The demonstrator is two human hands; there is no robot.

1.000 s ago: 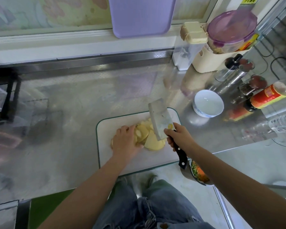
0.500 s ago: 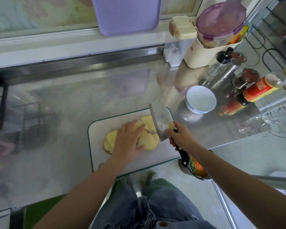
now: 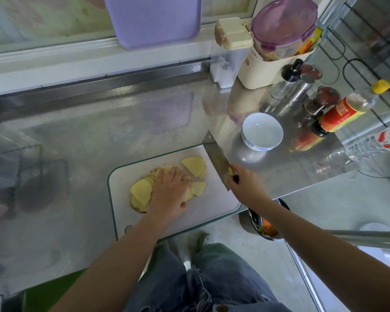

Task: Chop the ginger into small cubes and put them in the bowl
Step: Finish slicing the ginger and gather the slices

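Since the earlier frame the cleaver [image 3: 215, 157] has been drawn off the ginger slices [image 3: 141, 191] and carried to the right, and the slices have been spread wider. On the steel counter [image 3: 77, 154] a white cutting board [image 3: 218, 199] with a green rim is laid, and all the ginger that can be seen is fanned across its middle. The pile is pressed down by the left hand [image 3: 170, 190], whose fingers are laid flat and relaxed over the slices, nothing being grasped. To the right, the cleaver is held tilted above the board's right edge, apart from the pile, with a yellow scrap stuck to the blade near the handle. The dark handle is clasped in the right hand [image 3: 245, 185]. Beyond the blade a white bowl [image 3: 262, 130] is stood on the counter, and sauce bottles [image 3: 340, 111] are ranged near it on the right.
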